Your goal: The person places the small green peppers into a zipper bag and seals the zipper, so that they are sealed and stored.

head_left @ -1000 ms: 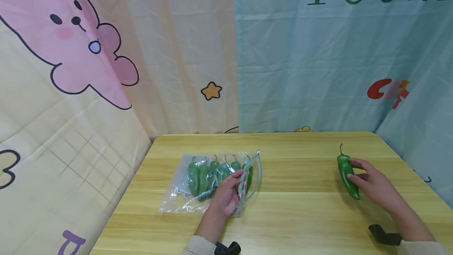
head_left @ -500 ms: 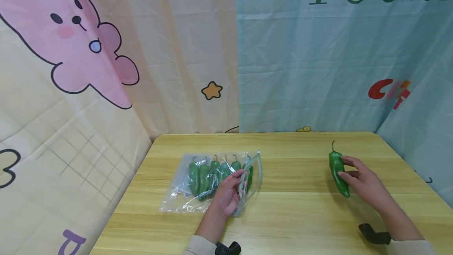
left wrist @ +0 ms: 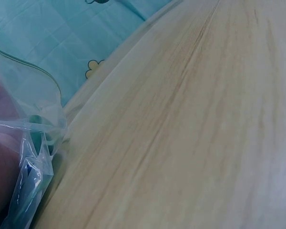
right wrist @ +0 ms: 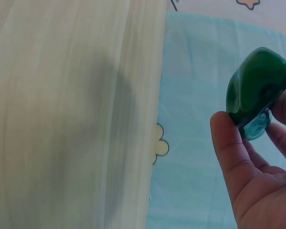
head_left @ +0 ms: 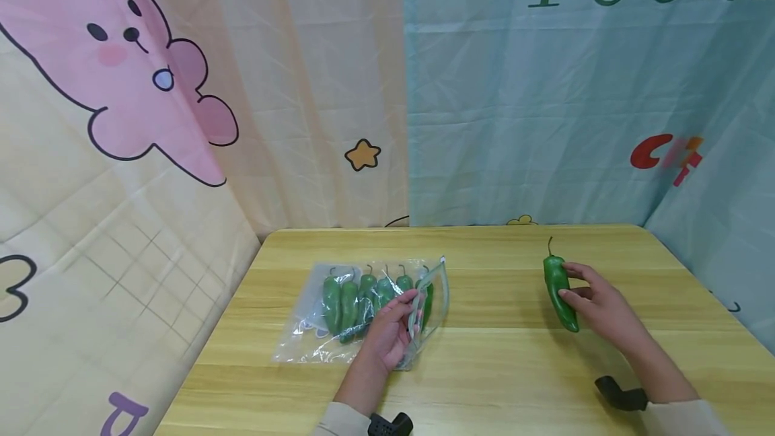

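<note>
A clear zip bag (head_left: 297, 345) lies on the table at centre left with several green peppers (head_left: 348, 305) side by side inside it. My left hand (head_left: 389, 335) pinches the bag's rim at its right-hand end, where the mouth stands apart. In the left wrist view, the bag's plastic (left wrist: 35, 176) and part of the hand fill the left edge. Over the right part of the table, my right hand (head_left: 596, 298) grips one green pepper (head_left: 558, 291) between thumb and fingers, stem up and slightly tilted. The right wrist view shows this pepper (right wrist: 257, 86) from its tip end.
The wooden table (head_left: 484, 375) reaches back to a blue curtain (head_left: 521, 106) and a cream printed curtain (head_left: 315, 86). A black wrist camera (head_left: 620, 395) sits on the right wrist, another (head_left: 390, 424) on the left.
My right hand has moved left with the pepper, towards the bag, and slightly away from me. The left hand and the bag have stayed in place.
</note>
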The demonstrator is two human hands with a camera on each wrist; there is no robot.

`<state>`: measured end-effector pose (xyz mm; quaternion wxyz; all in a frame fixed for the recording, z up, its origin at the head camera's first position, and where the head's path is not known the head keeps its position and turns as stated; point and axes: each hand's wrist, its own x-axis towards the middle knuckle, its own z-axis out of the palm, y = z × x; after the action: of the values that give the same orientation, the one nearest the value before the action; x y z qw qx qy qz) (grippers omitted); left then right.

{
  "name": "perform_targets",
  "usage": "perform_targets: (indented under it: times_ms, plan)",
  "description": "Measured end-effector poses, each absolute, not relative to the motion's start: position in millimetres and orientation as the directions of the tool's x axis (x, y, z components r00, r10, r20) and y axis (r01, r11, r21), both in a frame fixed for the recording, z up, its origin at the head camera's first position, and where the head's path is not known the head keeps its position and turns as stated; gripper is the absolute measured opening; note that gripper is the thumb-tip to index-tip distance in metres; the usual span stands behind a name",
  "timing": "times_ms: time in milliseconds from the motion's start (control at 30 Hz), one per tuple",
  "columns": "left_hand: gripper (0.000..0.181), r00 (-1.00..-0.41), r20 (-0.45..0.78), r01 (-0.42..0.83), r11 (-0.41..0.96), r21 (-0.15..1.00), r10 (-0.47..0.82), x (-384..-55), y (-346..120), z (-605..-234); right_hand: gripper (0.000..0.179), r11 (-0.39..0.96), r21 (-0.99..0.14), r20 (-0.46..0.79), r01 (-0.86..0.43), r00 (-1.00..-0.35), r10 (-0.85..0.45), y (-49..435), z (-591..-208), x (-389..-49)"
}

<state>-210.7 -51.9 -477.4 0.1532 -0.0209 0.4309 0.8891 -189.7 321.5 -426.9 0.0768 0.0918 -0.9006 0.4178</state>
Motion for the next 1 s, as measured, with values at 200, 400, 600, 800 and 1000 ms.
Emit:
perform_targets:
  times_ms: [200, 400, 600, 800, 1000]
  plan:
    - [0.031, -0.952, -0.177, -0.295, -0.585, 0.756, 0.250, -210, -52, -477, 0.053, 0.634, -0.738, 0.201, -0.231, -0.972, -0.119, 307, -430, -194]
    - [0.030, -0.951, -0.173, -0.293, -0.579, 0.761, 0.255, -211, -52, -478, 0.052, 0.606, -0.750, 0.227, -0.264, -0.964, -0.140, 291, -429, -198]
    - [0.030, -0.950, -0.176, -0.296, -0.575, 0.762, 0.257, -211, -52, -478, 0.051, 0.589, -0.753, 0.246, -0.294, -0.955, -0.163, 277, -427, -201]
    - [0.030, -0.952, -0.171, -0.291, -0.573, 0.766, 0.254, -211, -51, -478, 0.050, 0.567, -0.768, 0.248, -0.298, -0.954, -0.166, 266, -427, -206]
    - [0.030, -0.951, -0.177, -0.294, -0.568, 0.769, 0.254, -210, -52, -476, 0.049, 0.560, -0.773, 0.244, -0.298, -0.955, -0.171, 252, -427, -210]
